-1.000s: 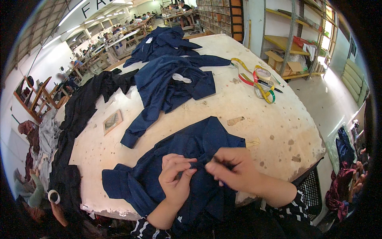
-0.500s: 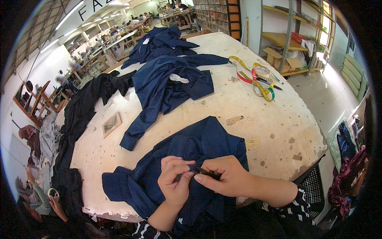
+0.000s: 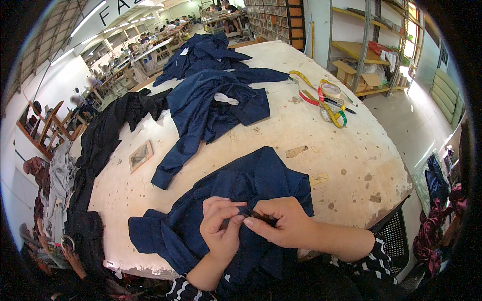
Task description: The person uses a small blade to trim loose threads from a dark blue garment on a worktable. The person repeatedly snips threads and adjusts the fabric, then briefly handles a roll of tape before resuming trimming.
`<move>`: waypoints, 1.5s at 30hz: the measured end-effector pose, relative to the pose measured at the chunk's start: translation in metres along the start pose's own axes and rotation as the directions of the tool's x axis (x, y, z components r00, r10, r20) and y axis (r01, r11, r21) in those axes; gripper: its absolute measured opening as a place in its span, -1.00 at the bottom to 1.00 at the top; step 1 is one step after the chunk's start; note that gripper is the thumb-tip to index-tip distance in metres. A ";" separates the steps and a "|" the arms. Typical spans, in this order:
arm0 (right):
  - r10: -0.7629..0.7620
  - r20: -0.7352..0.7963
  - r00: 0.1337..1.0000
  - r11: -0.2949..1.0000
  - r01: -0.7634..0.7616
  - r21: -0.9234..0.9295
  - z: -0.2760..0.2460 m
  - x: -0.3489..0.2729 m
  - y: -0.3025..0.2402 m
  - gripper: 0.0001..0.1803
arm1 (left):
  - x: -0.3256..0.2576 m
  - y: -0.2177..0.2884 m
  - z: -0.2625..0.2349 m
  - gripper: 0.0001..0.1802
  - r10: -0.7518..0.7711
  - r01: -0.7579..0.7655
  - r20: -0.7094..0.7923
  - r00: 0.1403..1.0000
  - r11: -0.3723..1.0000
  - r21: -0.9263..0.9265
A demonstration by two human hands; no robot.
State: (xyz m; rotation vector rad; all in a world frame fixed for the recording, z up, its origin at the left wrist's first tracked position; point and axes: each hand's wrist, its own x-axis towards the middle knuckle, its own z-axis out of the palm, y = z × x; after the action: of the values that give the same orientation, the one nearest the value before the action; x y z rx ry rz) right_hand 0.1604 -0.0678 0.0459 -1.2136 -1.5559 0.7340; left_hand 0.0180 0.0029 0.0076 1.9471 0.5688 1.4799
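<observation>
Low centre of frame: left hand (image 3: 219,232) and right hand (image 3: 281,227) meet on the dark navy cloth garment (image 3: 251,185), fingers narrowed, pinching one fold (something small and dark between them, unclear). The hem hangs off the pale speckled bench (image 3: 321,165); its weight could drag the fold loose.

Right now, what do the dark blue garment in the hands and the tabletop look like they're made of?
Dark blue garment: looks like matte woven cloth; it folds and creases softly. Tabletop: a hard pale board, maybe painted wood, dull, with brown stains and chips.
</observation>
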 end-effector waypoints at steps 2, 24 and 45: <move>-0.060 -0.043 0.997 0.997 0.058 -0.049 0.002 -0.002 0.002 -0.69 | 0.001 0.002 0.001 -0.91 0.021 -0.021 -0.005 1.000 1.000 0.023; 0.122 0.087 0.989 0.988 -0.129 0.088 -0.009 0.000 -0.004 -0.67 | -0.002 -0.001 0.000 -0.90 0.013 -0.014 0.020 1.000 0.999 0.030; 0.173 0.115 0.978 0.966 -0.192 0.175 -0.004 -0.003 -0.003 -0.67 | -0.005 0.003 0.000 -0.90 -0.015 0.016 0.021 1.000 1.000 -0.005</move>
State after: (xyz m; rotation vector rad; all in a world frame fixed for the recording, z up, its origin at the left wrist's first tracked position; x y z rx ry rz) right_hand 0.1634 -0.0723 0.0484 -1.2069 -1.4313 1.0499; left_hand 0.0161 -0.0024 0.0059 1.9473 0.5689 1.4487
